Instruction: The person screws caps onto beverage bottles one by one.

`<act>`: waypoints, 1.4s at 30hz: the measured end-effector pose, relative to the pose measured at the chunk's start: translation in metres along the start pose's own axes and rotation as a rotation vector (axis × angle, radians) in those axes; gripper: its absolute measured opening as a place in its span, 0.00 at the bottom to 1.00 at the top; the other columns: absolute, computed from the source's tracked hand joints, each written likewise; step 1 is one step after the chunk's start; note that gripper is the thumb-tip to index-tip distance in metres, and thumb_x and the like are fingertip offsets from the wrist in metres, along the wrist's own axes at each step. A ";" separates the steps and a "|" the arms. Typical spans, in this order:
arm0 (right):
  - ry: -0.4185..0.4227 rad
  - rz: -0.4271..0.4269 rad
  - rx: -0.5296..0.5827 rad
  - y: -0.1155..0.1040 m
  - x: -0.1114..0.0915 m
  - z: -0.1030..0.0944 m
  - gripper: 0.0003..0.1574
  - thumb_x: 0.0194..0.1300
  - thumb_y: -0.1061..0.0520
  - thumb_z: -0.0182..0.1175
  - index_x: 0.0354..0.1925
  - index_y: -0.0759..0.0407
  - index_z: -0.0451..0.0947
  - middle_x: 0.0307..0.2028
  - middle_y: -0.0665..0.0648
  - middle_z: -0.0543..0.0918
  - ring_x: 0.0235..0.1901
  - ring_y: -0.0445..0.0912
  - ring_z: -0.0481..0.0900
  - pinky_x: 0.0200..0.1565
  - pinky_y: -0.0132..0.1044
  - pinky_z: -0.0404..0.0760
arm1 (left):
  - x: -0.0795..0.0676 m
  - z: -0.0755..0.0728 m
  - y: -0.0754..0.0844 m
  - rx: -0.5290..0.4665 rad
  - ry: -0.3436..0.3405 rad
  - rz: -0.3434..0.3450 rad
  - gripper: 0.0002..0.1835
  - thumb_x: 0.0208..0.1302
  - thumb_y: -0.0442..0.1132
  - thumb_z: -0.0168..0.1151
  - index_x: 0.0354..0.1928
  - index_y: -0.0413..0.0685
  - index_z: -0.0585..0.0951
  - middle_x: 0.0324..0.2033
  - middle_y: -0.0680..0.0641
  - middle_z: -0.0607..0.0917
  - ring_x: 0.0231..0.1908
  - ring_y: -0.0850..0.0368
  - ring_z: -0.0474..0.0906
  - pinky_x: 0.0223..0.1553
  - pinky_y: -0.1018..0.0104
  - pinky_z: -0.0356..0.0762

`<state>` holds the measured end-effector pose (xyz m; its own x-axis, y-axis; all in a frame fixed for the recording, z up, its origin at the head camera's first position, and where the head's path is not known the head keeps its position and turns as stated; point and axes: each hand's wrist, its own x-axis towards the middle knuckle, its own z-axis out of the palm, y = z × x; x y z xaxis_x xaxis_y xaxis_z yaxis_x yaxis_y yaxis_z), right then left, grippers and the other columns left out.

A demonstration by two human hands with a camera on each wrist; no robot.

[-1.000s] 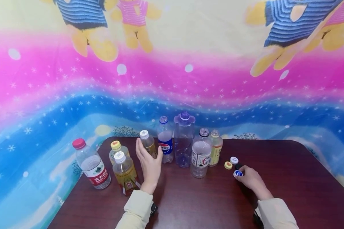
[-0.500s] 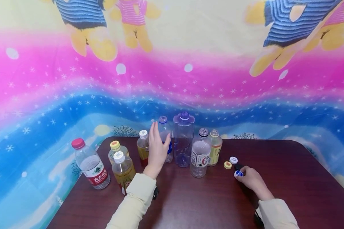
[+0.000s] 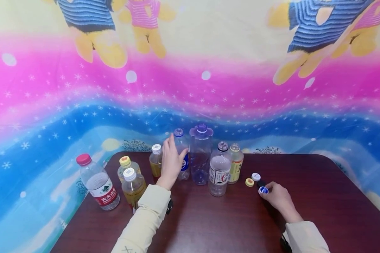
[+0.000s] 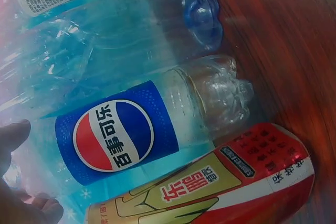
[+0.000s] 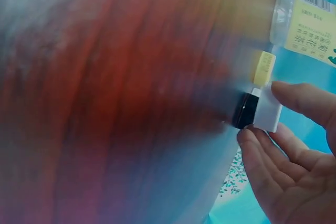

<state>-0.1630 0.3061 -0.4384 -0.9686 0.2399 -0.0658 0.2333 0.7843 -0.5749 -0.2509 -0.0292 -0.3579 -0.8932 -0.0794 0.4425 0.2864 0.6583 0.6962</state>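
My left hand (image 3: 172, 161) is raised in front of the clear Pepsi bottle (image 3: 184, 165), thumb spread apart from the fingers. In the left wrist view, its thumb and fingers stand on either side of the upper part of the blue-labelled Pepsi bottle (image 4: 118, 132), whose neck is hidden there. That bottle stands upright and uncapped. On the right, my right hand (image 3: 280, 198) pinches a blue-topped bottle cap (image 3: 263, 190) low over the table. A white cap edge (image 5: 269, 109) shows between thumb and fingertips in the right wrist view, with a black cap (image 5: 245, 110) beside it.
A tall purple bottle (image 3: 201, 161) and two other uncapped bottles stand to the right of the Pepsi bottle. Several capped bottles, one a red-capped water bottle (image 3: 98, 186), stand left. A yellow cap (image 3: 249, 182) and white cap (image 3: 255, 176) lie on the table (image 3: 215, 225).
My left hand has moved right, from in front of the small white-capped bottle to the Pepsi bottle. My right hand has stayed at the blue-topped cap.
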 end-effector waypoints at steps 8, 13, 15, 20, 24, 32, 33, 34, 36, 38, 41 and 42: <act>0.127 -0.071 0.037 -0.005 -0.003 -0.003 0.23 0.57 0.59 0.63 0.47 0.73 0.72 0.40 0.72 0.81 0.36 0.56 0.80 0.37 0.46 0.79 | -0.006 0.003 -0.001 -0.022 0.034 0.004 0.38 0.60 0.46 0.65 0.67 0.37 0.61 0.59 0.36 0.66 0.60 0.43 0.66 0.60 0.51 0.72; 0.165 -0.080 0.063 -0.011 -0.006 -0.006 0.25 0.57 0.58 0.62 0.49 0.72 0.72 0.40 0.71 0.82 0.38 0.56 0.80 0.36 0.42 0.77 | -0.013 0.003 -0.002 -0.020 0.078 0.021 0.38 0.60 0.47 0.66 0.65 0.37 0.61 0.59 0.35 0.69 0.60 0.43 0.69 0.60 0.51 0.73; 0.170 -0.083 0.069 -0.015 -0.008 -0.008 0.25 0.57 0.57 0.61 0.50 0.72 0.72 0.40 0.70 0.82 0.38 0.55 0.79 0.35 0.40 0.76 | -0.016 0.003 -0.003 -0.023 0.097 0.013 0.38 0.59 0.48 0.66 0.64 0.38 0.61 0.58 0.35 0.71 0.58 0.43 0.72 0.59 0.51 0.74; 0.189 -0.096 0.091 -0.028 -0.012 -0.014 0.26 0.60 0.56 0.59 0.52 0.72 0.72 0.42 0.71 0.81 0.40 0.56 0.79 0.37 0.42 0.75 | -0.023 -0.001 -0.004 -0.044 0.131 -0.038 0.39 0.59 0.52 0.65 0.66 0.41 0.60 0.59 0.37 0.70 0.57 0.43 0.73 0.53 0.49 0.78; 0.221 -0.107 0.103 -0.041 -0.018 -0.020 0.26 0.61 0.55 0.57 0.54 0.70 0.72 0.44 0.70 0.81 0.42 0.56 0.79 0.39 0.42 0.75 | -0.031 -0.004 -0.004 -0.054 0.172 -0.042 0.40 0.59 0.54 0.65 0.67 0.44 0.60 0.60 0.38 0.68 0.58 0.43 0.70 0.52 0.46 0.77; 0.293 -0.127 0.171 -0.068 -0.028 -0.029 0.25 0.64 0.54 0.57 0.55 0.67 0.73 0.46 0.67 0.79 0.42 0.55 0.79 0.35 0.32 0.75 | -0.058 -0.003 0.003 -0.084 0.214 0.065 0.40 0.56 0.52 0.68 0.64 0.42 0.63 0.55 0.38 0.71 0.54 0.45 0.71 0.51 0.48 0.78; 0.307 -0.133 0.180 -0.072 -0.030 -0.029 0.24 0.64 0.53 0.57 0.55 0.67 0.74 0.46 0.67 0.79 0.42 0.55 0.79 0.34 0.30 0.74 | -0.062 -0.002 0.005 -0.094 0.206 0.080 0.39 0.56 0.52 0.68 0.64 0.41 0.63 0.54 0.38 0.71 0.54 0.45 0.71 0.51 0.49 0.78; 0.322 -0.142 0.187 -0.075 -0.032 -0.030 0.24 0.65 0.53 0.57 0.55 0.66 0.74 0.46 0.66 0.79 0.42 0.55 0.79 0.33 0.28 0.74 | -0.066 -0.001 0.007 -0.101 0.198 0.090 0.39 0.56 0.51 0.68 0.63 0.41 0.64 0.54 0.38 0.72 0.53 0.46 0.71 0.52 0.49 0.77; 0.347 -0.163 0.198 -0.083 -0.035 -0.030 0.24 0.66 0.53 0.57 0.55 0.65 0.75 0.46 0.65 0.79 0.41 0.53 0.79 0.32 0.25 0.73 | -0.073 0.001 0.010 -0.105 0.180 0.114 0.38 0.55 0.51 0.68 0.62 0.40 0.64 0.53 0.39 0.72 0.52 0.47 0.72 0.51 0.50 0.77; 0.374 -0.189 0.202 -0.089 -0.038 -0.030 0.23 0.66 0.52 0.57 0.55 0.64 0.75 0.45 0.64 0.79 0.40 0.50 0.79 0.32 0.24 0.72 | -0.080 0.004 0.014 -0.109 0.160 0.140 0.38 0.55 0.51 0.69 0.62 0.41 0.64 0.53 0.40 0.73 0.51 0.48 0.73 0.50 0.52 0.78; 0.399 -0.221 0.216 -0.100 -0.043 -0.030 0.23 0.66 0.52 0.58 0.55 0.62 0.77 0.44 0.63 0.80 0.39 0.48 0.78 0.34 0.22 0.71 | -0.090 0.009 0.019 -0.098 0.140 0.192 0.38 0.54 0.51 0.70 0.61 0.42 0.64 0.52 0.42 0.73 0.48 0.50 0.74 0.44 0.54 0.81; 0.403 -0.226 0.226 -0.103 -0.044 -0.031 0.22 0.66 0.53 0.58 0.55 0.62 0.77 0.44 0.62 0.80 0.39 0.49 0.79 0.35 0.21 0.70 | -0.092 0.011 0.020 -0.095 0.136 0.213 0.38 0.53 0.50 0.70 0.61 0.43 0.64 0.52 0.42 0.73 0.48 0.50 0.75 0.43 0.55 0.81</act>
<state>-0.1415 0.2321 -0.3514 -0.8722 0.3152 0.3741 -0.0455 0.7092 -0.7036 -0.1663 -0.0004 -0.3906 -0.7561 -0.0507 0.6525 0.5003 0.5980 0.6262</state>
